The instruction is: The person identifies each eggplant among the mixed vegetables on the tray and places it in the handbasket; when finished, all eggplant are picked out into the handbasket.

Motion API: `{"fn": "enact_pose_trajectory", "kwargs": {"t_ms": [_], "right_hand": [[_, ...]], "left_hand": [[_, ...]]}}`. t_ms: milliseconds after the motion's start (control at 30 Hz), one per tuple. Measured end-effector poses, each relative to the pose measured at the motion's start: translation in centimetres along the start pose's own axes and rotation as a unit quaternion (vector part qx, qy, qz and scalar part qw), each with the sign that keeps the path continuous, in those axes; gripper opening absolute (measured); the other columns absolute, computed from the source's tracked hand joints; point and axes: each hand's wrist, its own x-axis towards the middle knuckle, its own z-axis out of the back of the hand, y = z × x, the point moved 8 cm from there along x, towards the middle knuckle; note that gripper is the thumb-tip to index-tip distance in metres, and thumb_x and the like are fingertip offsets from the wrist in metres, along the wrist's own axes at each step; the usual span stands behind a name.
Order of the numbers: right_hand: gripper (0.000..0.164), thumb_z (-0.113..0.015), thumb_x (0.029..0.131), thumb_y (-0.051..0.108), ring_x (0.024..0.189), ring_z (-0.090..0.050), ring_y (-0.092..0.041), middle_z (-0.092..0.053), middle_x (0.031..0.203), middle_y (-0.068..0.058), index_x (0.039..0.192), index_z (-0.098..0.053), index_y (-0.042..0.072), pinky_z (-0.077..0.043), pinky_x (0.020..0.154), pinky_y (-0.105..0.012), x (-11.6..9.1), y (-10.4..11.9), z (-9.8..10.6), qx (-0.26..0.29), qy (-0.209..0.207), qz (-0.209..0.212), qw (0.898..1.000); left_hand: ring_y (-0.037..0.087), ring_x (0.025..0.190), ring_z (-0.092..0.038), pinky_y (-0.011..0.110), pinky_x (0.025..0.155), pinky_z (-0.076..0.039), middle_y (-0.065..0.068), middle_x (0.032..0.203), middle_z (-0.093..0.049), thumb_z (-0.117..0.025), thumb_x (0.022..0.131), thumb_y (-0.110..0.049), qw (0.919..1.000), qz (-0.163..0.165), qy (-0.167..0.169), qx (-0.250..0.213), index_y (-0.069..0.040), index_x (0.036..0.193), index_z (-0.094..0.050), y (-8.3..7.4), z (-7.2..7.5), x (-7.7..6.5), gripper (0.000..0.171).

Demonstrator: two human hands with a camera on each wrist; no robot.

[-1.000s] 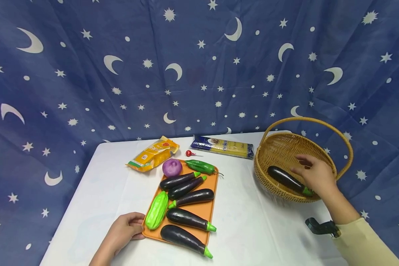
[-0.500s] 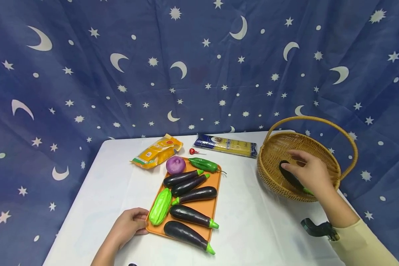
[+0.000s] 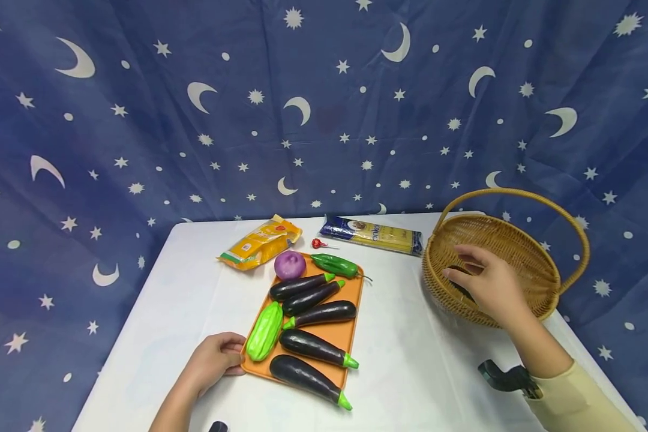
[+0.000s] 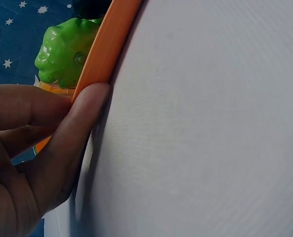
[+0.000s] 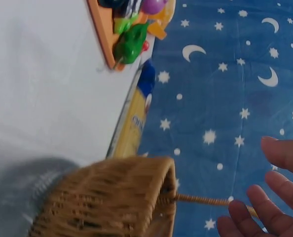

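My left hand (image 3: 213, 362) pinches the near-left corner of an orange tray (image 3: 341, 336); the left wrist view shows the thumb against the tray's rim (image 4: 107, 49). On the tray lie several eggplants (image 3: 309, 377), a bright green ribbed gourd (image 3: 265, 332), a purple onion (image 3: 290, 265) and a green chili pepper (image 3: 336, 265). My right hand (image 3: 491, 288) hovers over the wicker basket (image 3: 524, 264), fingers apart and holding nothing. Beneath it, mostly hidden by the hand, an eggplant (image 3: 462, 290) lies in the basket. The right wrist view shows spread fingers (image 5: 270, 207) beyond the basket's rim.
Behind the tray lie a yellow-orange packet (image 3: 261, 243), a red lollipop (image 3: 317, 243) and a pack of spaghetti (image 3: 375, 234), whose right end nearly meets the basket. The basket's tall handle (image 3: 524, 193) arches above it. A blue star-patterned curtain (image 3: 324, 120) hangs behind the white table (image 3: 399, 360).
My right hand has moved left across the basket, empty, and now covers most of the eggplant. My left hand stays on the tray corner. The head view has shifted slightly.
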Motion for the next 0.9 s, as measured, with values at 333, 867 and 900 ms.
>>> {"fn": "enact_pose_trajectory", "kwargs": {"t_ms": [333,867,900], "right_hand": [[0.049,-0.081,0.087,0.019,0.114,-0.061,-0.038,-0.063,0.125,-0.020,0.131,-0.064,0.005,-0.056,0.095,-0.052,-0.4,1.4,-3.7,0.015,0.014,0.008,1.000],[0.049,-0.083,0.083,0.014,0.115,-0.062,-0.034,-0.065,0.126,-0.013,0.128,-0.066,0.007,-0.056,0.098,-0.050,-1.1,3.0,-9.8,0.044,0.071,0.028,0.996],[0.049,-0.083,0.083,0.014,0.115,-0.062,-0.033,-0.065,0.126,-0.012,0.128,-0.066,0.007,-0.056,0.098,-0.049,-1.2,3.1,-10.2,0.045,0.077,0.030,0.996]], "left_hand": [[0.021,0.076,-0.067,0.037,0.066,-0.065,0.015,0.095,-0.064,-0.070,0.082,0.012,0.9999,-0.004,0.004,-0.011,0.009,0.117,-0.064,0.0,-0.1,0.0,0.036],[0.022,0.074,-0.067,0.037,0.063,-0.064,0.015,0.094,-0.063,-0.068,0.080,0.014,0.9998,-0.014,-0.002,-0.016,0.009,0.115,-0.065,-0.1,0.0,0.0,0.036],[0.022,0.074,-0.067,0.037,0.063,-0.064,0.015,0.094,-0.063,-0.068,0.080,0.014,0.9998,-0.014,-0.002,-0.015,0.009,0.115,-0.065,-0.1,0.0,0.0,0.035]]}}
